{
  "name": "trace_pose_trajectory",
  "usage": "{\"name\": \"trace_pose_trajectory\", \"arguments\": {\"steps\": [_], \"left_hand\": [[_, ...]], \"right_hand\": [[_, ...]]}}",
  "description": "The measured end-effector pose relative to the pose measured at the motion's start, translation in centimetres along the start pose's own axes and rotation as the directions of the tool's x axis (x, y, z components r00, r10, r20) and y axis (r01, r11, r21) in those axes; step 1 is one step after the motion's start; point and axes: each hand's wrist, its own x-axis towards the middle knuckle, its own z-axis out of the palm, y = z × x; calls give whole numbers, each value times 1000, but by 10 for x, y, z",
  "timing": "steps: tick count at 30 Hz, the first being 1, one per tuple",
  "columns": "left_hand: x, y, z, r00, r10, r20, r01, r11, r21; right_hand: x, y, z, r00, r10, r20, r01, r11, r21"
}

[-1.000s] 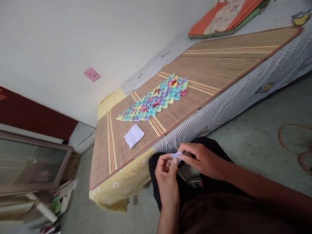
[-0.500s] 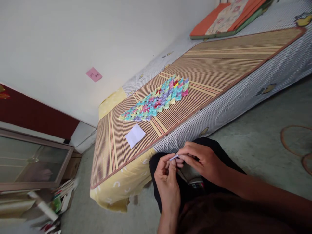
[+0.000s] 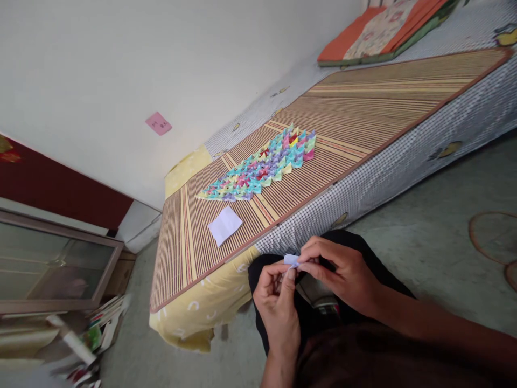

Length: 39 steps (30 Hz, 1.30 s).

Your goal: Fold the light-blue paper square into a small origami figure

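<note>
My left hand and my right hand meet over my lap, both pinching a small folded piece of pale blue paper between their fingertips. On the striped bamboo mat that covers the bed lies a flat patch of several small folded paper shapes in many colours. A white paper square rests on the mat nearer to me, close to the bed's edge.
A low bed with a checked sheet and a yellow cover runs along the white wall. A pink note sticks to the wall. An orange cushion lies at the far end. A glass-fronted cabinet and scattered books stand left.
The paper piece has turned slightly between my fingertips and now shows more of its folded end. My hands stay over my lap; the view shifted a little.
</note>
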Motion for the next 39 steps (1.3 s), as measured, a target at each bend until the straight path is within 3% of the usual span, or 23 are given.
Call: {"name": "trace_pose_trajectory", "arguments": {"steps": [3,6,15,29,34,36,39], "left_hand": [[1,3,1,1000,3,3,-3,1000,8],[2,3,2,999,-16,32,16,1000,-7],[7,-4,5,997,-70,-13,68,993,-101],[9,-8,8,990,-137,-13,131,966,-223],[9,-6,10,955,-262,138,289,928,-234],[8,-7,9,956,-227,183,259,950,-172],[5,-8,6,981,-130,143,141,987,-71]], "right_hand": [[1,-4,1,991,135,6,-135,989,56],[3,-7,1,983,185,1,-185,981,58],[2,-2,3,989,148,-29,-147,989,6],[-1,-1,8,969,244,-49,-240,968,73],[-3,0,8,968,240,-70,-236,969,67],[-2,-1,8,965,254,-64,-249,965,78],[1,-4,5,945,326,21,-326,938,119]]}}
